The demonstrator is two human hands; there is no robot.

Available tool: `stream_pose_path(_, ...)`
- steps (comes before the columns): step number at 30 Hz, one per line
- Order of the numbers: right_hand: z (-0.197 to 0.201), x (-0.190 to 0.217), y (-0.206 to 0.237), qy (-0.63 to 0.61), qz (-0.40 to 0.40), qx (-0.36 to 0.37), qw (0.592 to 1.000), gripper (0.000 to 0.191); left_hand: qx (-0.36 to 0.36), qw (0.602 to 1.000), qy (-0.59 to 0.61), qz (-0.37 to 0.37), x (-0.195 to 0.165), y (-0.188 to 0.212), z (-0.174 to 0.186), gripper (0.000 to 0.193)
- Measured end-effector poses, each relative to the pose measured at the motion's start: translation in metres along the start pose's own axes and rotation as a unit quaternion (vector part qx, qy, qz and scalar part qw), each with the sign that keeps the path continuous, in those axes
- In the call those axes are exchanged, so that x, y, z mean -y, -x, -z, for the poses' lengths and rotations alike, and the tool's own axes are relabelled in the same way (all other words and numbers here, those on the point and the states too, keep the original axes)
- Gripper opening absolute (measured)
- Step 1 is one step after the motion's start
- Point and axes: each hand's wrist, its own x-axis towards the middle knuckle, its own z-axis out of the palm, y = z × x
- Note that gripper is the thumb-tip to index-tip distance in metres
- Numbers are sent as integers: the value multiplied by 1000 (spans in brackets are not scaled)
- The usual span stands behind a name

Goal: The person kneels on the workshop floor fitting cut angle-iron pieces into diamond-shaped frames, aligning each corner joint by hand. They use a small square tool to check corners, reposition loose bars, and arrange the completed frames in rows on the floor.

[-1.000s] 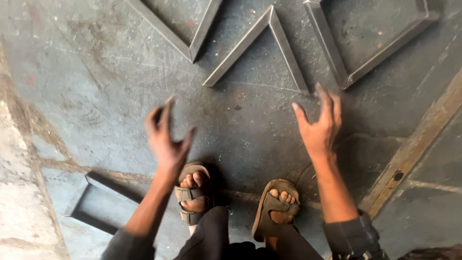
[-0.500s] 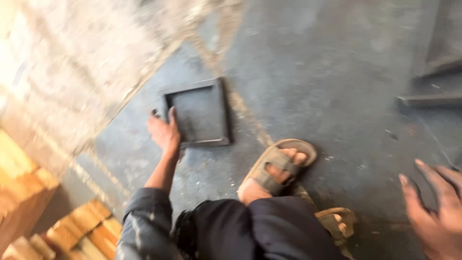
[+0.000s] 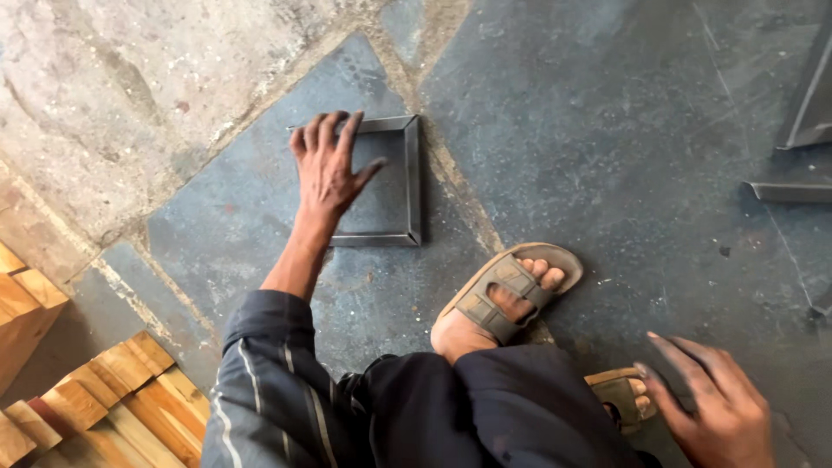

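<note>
On grey stone floor [image 3: 607, 104], left hand [image 3: 329, 169] spread wide atop square grey metal frame [image 3: 414, 182]; right hand [image 3: 719, 407] open, empty; stacked pale wooden blocks [image 3: 104, 390] lower left.

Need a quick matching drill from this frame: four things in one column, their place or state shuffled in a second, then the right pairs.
Things:
1. left hand
2. right hand
3. square metal frame
4. wooden blocks

Places or states:
A. stacked at the lower left corner
B. lying flat on the stone floor, left of the sandalled foot
C. fingers spread, resting on a metal piece
D. open, low at the right edge, holding nothing

Pairs: 1-C, 2-D, 3-B, 4-A
</note>
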Motion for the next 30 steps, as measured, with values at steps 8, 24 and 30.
stream_pose_path(8, -6, -12, 8, -39, -18, -37, 998, 44, -4, 979, 16, 205, -49, -10, -6, 114)
stream_pose_path(24, -20, -41, 42, -57, -132, -58, 988, 33, -96, 900, 111, 410, 10, 69, -15, 38)
stream_pose_path(30, -18, -37, 37, -49, -125, -66, 989, 31, -60, 905, 129, 400, 6, 60, -17, 34)
